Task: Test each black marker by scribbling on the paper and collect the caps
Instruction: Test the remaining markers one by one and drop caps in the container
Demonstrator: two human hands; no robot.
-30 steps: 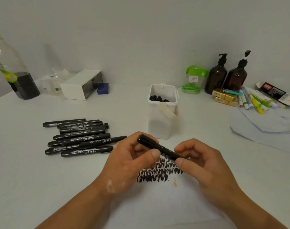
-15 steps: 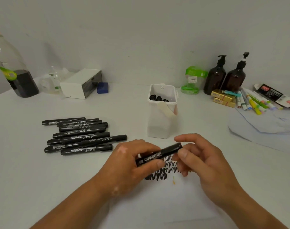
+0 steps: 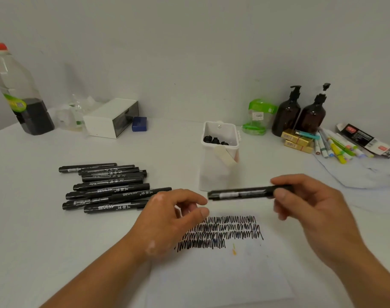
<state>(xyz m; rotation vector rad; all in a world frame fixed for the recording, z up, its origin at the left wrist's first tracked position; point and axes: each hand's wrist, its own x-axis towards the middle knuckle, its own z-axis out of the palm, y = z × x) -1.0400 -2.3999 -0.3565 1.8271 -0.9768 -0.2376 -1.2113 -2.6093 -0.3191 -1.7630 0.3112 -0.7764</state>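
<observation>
My right hand is the grip that matters now: thumb and fingers are pinched round one end of a marker, which lies level in the air above the top edge of the paper, its blunt free end pointing toward my left hand. Half a second ago both hands were on this marker, close together over the scribbles; since then the left has let go and dropped away, and the right has carried the marker up and to the right. The left grip is released, fingers loosely curled just above the paper's left edge, and I see nothing between them. The end inside my right fingers is hidden, so I cannot tell whether the cap is on or off; I see no bare tip at the free end. I judge this marker has not yet been uncapped or tested, and that the right hand is resetting its hold before the pull. Beyond the marker stands the white tub, a few caps already lying inside it. To the left, on the worktop, a pile of markers lies side by side, near the left hand but not touching it.
</observation>
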